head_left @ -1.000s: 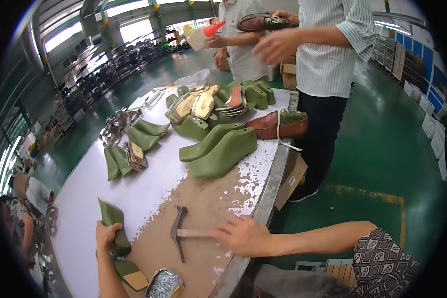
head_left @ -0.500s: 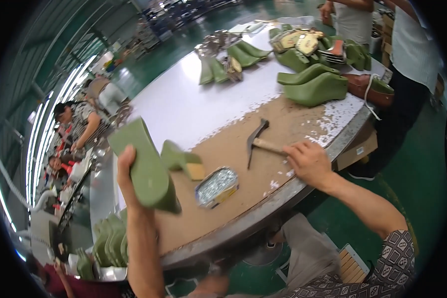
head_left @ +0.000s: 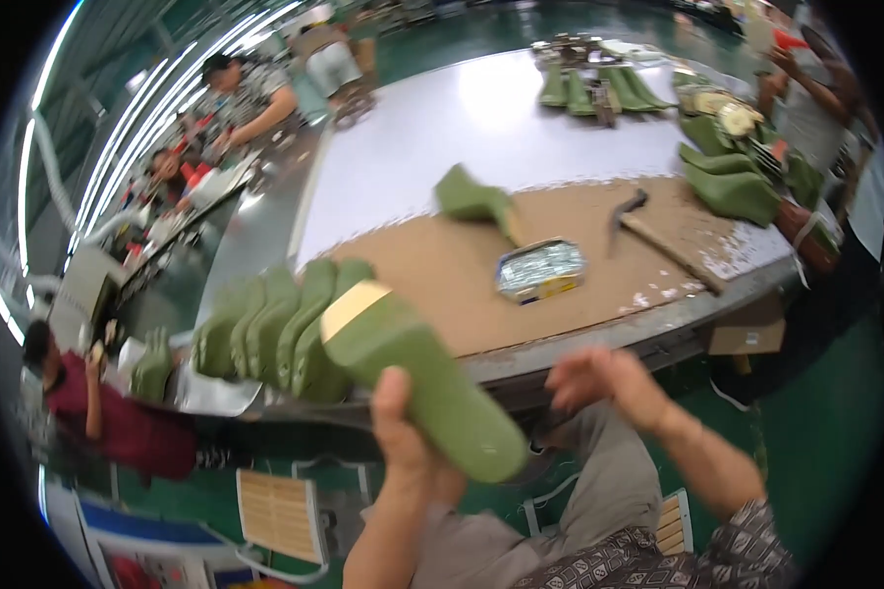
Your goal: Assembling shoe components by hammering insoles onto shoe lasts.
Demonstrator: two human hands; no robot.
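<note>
My left hand [head_left: 403,437] is wrapped round a green shoe last [head_left: 432,383] with its sole side up and a pale tan patch at its heel end. The last is tilted, in front of the table's near edge. To its right, my right hand [head_left: 614,383] is open and slightly blurred, with nothing in it. A hammer [head_left: 663,245] with a wooden handle lies on the table beyond that hand. Left of the hammer sits an oval tin [head_left: 540,270] full of small shiny metal bits. Another green last [head_left: 476,201] lies just behind the tin.
Several green lasts [head_left: 285,324] stand in a row at the table's left end. More lasts [head_left: 732,187] and stacked pieces lie at the far right, beside a brown shoe [head_left: 805,236]. A wooden-slatted stool [head_left: 280,510] stands lower left. Other people work at the left and far right.
My right hand has let go of the hammer's handle and moved back toward me. The last in my left hand has come nearer and turned, showing its tan patch. The view has swung left.
</note>
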